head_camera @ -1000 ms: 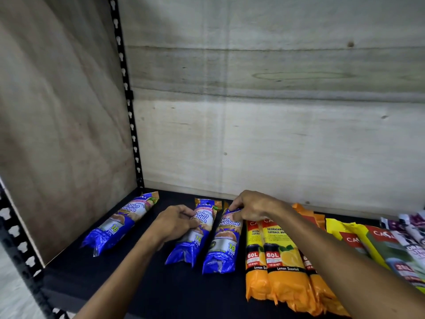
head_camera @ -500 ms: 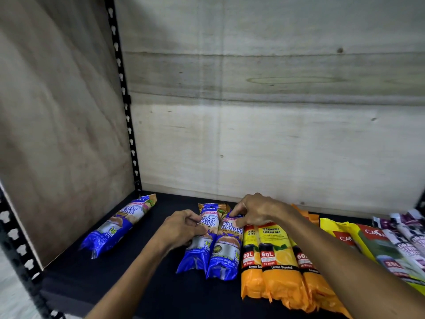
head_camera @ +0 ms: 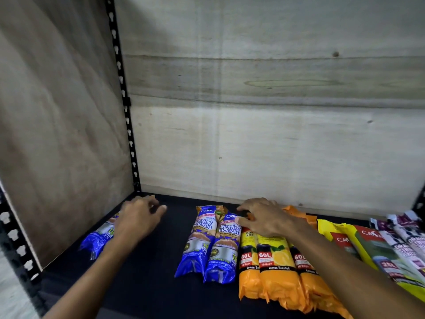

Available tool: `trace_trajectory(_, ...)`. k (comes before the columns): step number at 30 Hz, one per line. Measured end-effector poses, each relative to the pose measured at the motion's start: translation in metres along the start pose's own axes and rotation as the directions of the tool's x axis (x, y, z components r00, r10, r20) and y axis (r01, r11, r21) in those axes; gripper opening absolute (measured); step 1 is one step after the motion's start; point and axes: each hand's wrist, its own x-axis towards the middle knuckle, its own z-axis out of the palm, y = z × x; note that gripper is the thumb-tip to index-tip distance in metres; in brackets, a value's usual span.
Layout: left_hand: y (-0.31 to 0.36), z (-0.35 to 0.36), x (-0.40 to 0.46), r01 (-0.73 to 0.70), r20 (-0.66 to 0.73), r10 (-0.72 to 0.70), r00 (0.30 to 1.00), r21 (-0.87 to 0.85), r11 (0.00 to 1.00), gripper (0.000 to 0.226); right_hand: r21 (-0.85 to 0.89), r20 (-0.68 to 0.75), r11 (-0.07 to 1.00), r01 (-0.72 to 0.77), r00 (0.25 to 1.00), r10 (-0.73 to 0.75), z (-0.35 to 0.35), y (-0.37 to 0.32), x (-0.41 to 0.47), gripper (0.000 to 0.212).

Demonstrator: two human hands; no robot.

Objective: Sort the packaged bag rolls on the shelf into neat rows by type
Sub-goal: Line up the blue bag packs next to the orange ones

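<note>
Two blue "Singlet Handle" bag rolls (head_camera: 213, 240) lie side by side on the black shelf (head_camera: 147, 272), touching the orange 60L lemon rolls (head_camera: 273, 272) on their right. A third blue roll (head_camera: 96, 240) lies apart at the left, near the side panel. My left hand (head_camera: 138, 219) hovers over that third roll's far end, fingers loosely curled and empty, blurred. My right hand (head_camera: 264, 217) rests flat on the top ends of the orange rolls, its thumb touching the nearer blue roll.
Yellow and green packs (head_camera: 358, 245) and purple-white rolls (head_camera: 404, 236) lie at the right. Wooden panels close off the back (head_camera: 253, 134) and left side (head_camera: 57, 134). A black perforated upright (head_camera: 124, 100) stands in the back-left corner.
My left hand left the two blue rolls and moved left over the lone blue roll. The two blue rolls now lie straight against the orange ones. My right hand has flattened.
</note>
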Motion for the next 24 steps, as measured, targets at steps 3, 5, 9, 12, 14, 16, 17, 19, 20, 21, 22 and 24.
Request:
trace_trajectory(3, -0.026, -0.009, 0.015, 0.075, 0.011, -0.079, 0.997, 0.200, 0.977, 0.058, -0.001, 0.045, 1.000, -0.028, 0.999, 0.028, 0.007, 0.006, -0.004, 0.066)
trace_trajectory(5, -0.040, -0.008, 0.021, 0.111, 0.060, -0.132, 0.989, 0.267, 0.957, 0.066, 0.057, 0.060, 0.997, -0.054, 0.997, 0.051, 0.010, 0.009, -0.006, 0.066)
trace_trajectory(9, -0.054, -0.004, 0.022, 0.133, 0.179, -0.200, 0.963, 0.330, 0.935, 0.074, 0.094, 0.051, 0.993, -0.071, 0.996, 0.067, 0.015, 0.012, -0.008, 0.065)
trace_trajectory(12, -0.058, -0.004, 0.018, 0.096, 0.152, -0.163, 0.975, 0.372, 0.923, 0.068, 0.093, 0.039, 0.993, -0.075, 0.997, 0.072, 0.017, 0.014, -0.007, 0.064)
trace_trajectory(14, -0.057, -0.005, 0.013, 0.090, 0.117, -0.141, 0.983, 0.359, 0.929, 0.064, 0.093, 0.046, 0.993, -0.077, 0.996, 0.073, 0.019, 0.014, -0.007, 0.064)
trace_trajectory(16, -0.049, -0.007, 0.008, 0.083, 0.100, -0.117, 0.988, 0.297, 0.951, 0.062, 0.091, 0.047, 0.993, -0.074, 0.996, 0.070, 0.019, 0.013, -0.008, 0.062)
trace_trajectory(17, -0.041, -0.007, 0.004, 0.075, 0.101, -0.103, 0.989, 0.252, 0.965, 0.062, 0.087, 0.047, 0.993, -0.074, 0.996, 0.070, 0.019, 0.013, -0.008, 0.060)
trace_trajectory(19, -0.022, -0.009, -0.005, 0.044, 0.107, -0.062, 0.992, 0.162, 0.986, 0.063, 0.076, 0.042, 0.995, -0.066, 0.997, 0.063, 0.020, 0.013, -0.008, 0.057)
trace_trajectory(20, -0.011, -0.010, -0.011, 0.019, 0.113, -0.034, 0.993, 0.125, 0.992, 0.064, 0.072, 0.039, 0.996, -0.061, 0.998, 0.059, 0.021, 0.014, -0.007, 0.056)
trace_trajectory(21, 0.001, -0.010, -0.018, -0.007, 0.121, -0.004, 0.993, 0.090, 0.996, 0.064, 0.069, 0.039, 0.996, -0.060, 0.998, 0.058, 0.022, 0.014, -0.007, 0.055)
trace_trajectory(22, 0.015, -0.010, -0.025, -0.031, 0.134, 0.023, 0.991, 0.059, 0.998, 0.063, 0.066, 0.039, 0.996, -0.060, 0.998, 0.058, 0.022, 0.014, -0.006, 0.054)
trace_trajectory(24, 0.043, -0.009, -0.041, -0.080, 0.163, 0.076, 0.984, 0.018, 0.997, 0.061, 0.061, 0.038, 0.996, -0.057, 0.998, 0.055, 0.024, 0.015, -0.006, 0.054)
